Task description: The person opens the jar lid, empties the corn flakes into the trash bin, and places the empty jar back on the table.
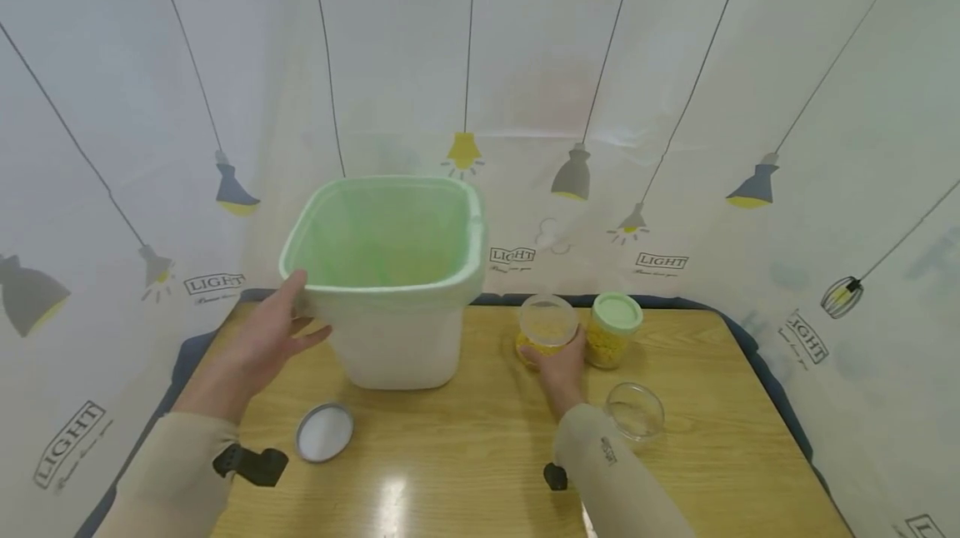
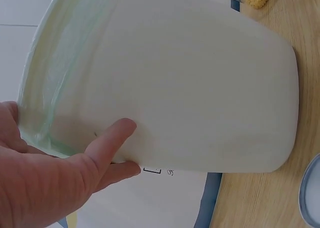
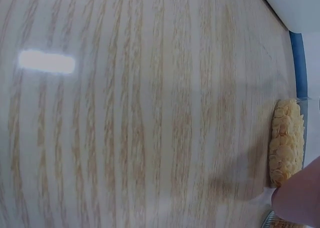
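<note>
Lamp-printed white sheeting [image 1: 525, 63] backs a wood-grain table [image 1: 465, 471]. The left hand [image 1: 266, 331] grips a white-and-green plastic bin [image 1: 397, 346] at its rim; the right hand [image 1: 561, 365] grips a round clear jar of yellow flakes [image 1: 547, 321]. Swung rightward, that hand could topple the green-lidded clear jar [image 1: 606, 346] just beside it.

You wear long sleeves in a plain pale beige. Your left sleeve [image 1: 168, 471] looks loose and softly creased, its cuff [image 1: 213, 430] sitting above the wrist, and your left hand [image 1: 262, 338] is bare. A black strap [image 1: 261, 466] with a blocky end shows against that sleeve. Your right sleeve [image 1: 633, 484] matches in colour and carries dark lettering [image 1: 608, 451], too small to read surely; a small black piece [image 1: 555, 476] shows at its edge. Your right hand [image 1: 562, 367] is bare too.
</note>
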Demonstrator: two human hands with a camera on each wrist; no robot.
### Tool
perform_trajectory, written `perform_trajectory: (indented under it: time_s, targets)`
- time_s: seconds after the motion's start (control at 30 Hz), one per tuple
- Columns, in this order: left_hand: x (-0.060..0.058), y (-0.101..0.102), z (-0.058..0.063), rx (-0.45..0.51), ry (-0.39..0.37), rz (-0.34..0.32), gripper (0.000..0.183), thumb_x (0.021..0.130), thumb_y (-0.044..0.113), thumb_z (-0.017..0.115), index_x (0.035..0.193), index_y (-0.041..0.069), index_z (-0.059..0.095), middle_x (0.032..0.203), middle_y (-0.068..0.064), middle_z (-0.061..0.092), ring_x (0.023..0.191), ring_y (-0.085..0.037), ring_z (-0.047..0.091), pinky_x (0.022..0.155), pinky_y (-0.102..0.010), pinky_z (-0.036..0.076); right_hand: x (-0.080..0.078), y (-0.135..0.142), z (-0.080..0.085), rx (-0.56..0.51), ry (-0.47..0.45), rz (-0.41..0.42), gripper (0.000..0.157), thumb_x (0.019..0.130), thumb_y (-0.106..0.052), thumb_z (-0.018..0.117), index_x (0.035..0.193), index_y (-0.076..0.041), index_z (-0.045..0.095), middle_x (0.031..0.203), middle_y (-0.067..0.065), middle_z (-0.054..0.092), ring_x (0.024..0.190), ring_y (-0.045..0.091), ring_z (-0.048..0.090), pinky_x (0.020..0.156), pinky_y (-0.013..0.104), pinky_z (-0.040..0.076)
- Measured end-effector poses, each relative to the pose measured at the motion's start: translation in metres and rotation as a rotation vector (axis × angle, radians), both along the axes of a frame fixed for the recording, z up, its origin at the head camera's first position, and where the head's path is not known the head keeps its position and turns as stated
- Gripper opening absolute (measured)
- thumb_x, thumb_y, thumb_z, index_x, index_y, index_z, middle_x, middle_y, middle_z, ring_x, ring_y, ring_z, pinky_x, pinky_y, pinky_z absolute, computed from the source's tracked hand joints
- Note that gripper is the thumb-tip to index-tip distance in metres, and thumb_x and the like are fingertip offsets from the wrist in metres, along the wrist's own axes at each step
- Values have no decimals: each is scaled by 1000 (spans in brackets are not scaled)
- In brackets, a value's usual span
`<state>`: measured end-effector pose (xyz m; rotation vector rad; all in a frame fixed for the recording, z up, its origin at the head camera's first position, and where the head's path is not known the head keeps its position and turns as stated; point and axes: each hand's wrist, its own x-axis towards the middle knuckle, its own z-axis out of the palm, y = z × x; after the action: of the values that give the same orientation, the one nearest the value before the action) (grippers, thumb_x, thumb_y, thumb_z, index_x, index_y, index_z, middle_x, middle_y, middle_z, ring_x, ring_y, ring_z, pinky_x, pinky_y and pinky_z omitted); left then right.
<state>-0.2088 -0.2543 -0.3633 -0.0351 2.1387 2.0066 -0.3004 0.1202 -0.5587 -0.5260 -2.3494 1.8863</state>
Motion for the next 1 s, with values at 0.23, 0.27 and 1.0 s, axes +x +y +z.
perform_trajectory:
  time_s: [0.23, 0.27, 1.0]
  targets:
    - [0, 2, 2, -27, 2, 5, 79, 100, 62, 24, 158, 13, 3, 164, -18, -2, 150, -43, 7, 115, -57, 32, 7, 3, 4, 37, 26, 23, 104, 71, -15, 87, 152, -9, 21, 152, 17, 34, 141, 35, 33, 121, 52, 26]
    - [0, 2, 2, -35, 3, 5, 78, 100, 62, 24, 158, 13, 4, 164, -18, -2, 150, -43, 8, 115, -57, 32, 7, 3, 5, 43, 23, 25, 104, 71, -16, 87, 151, -9, 22, 151, 17, 35, 141, 35, 34, 121, 52, 27]
    - [-2, -2, -2, -38, 0, -5, 84, 99, 64, 24, 157, 9, 1, 163, -20, -2, 149, -45, 10, 119, -57, 26, 34, 9, 48, 114, 112, 180, 94, 65, -14, 90, 143, -9, 37, 141, 15, 50, 132, 36, 47, 115, 52, 36]
